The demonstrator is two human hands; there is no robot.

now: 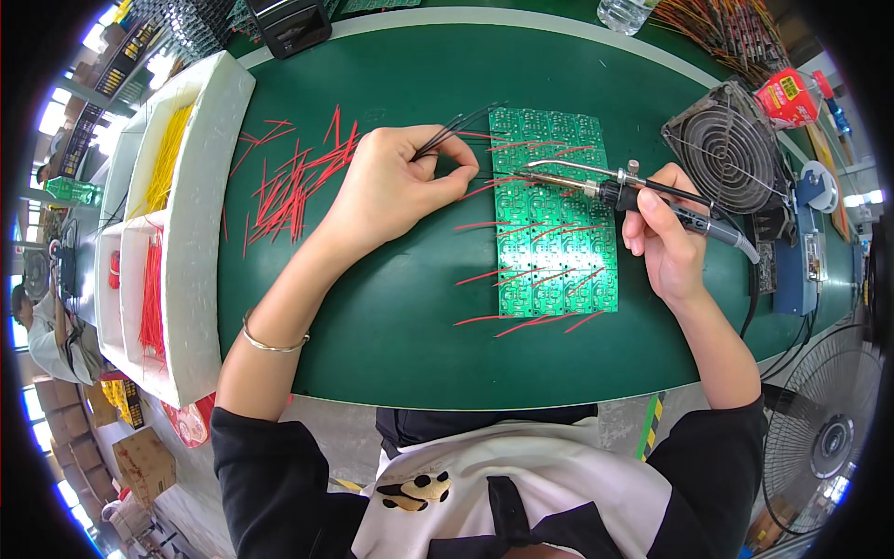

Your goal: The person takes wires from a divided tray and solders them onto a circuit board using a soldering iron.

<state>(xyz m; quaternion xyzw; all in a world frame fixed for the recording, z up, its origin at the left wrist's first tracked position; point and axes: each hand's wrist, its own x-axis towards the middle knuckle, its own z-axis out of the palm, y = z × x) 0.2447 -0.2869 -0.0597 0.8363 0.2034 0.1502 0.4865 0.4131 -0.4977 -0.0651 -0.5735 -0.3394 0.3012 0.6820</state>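
Note:
A green circuit board panel (pixel 558 265), divided into many small boards, lies on the green table. Several red wires run across it, some sticking out past its left and lower edges. My left hand (pixel 393 186) is closed on thin black wires (pixel 450 128) at the panel's left edge, one wire reaching toward the board. In my right hand (pixel 672 240) is a soldering iron (pixel 615 194) with a thin metal tube alongside it. Its tip points left, over the upper part of the panel near the wire ends; whether it touches cannot be made out.
Loose red wires (pixel 296 197) lie left of my left hand. Beyond them stands a white foam box (pixel 193 224) with yellow and red wires. At right are a square fan (pixel 726 140), a red-labelled bottle (pixel 790 98) and the iron's cable. A black device (pixel 289 26) sits far left.

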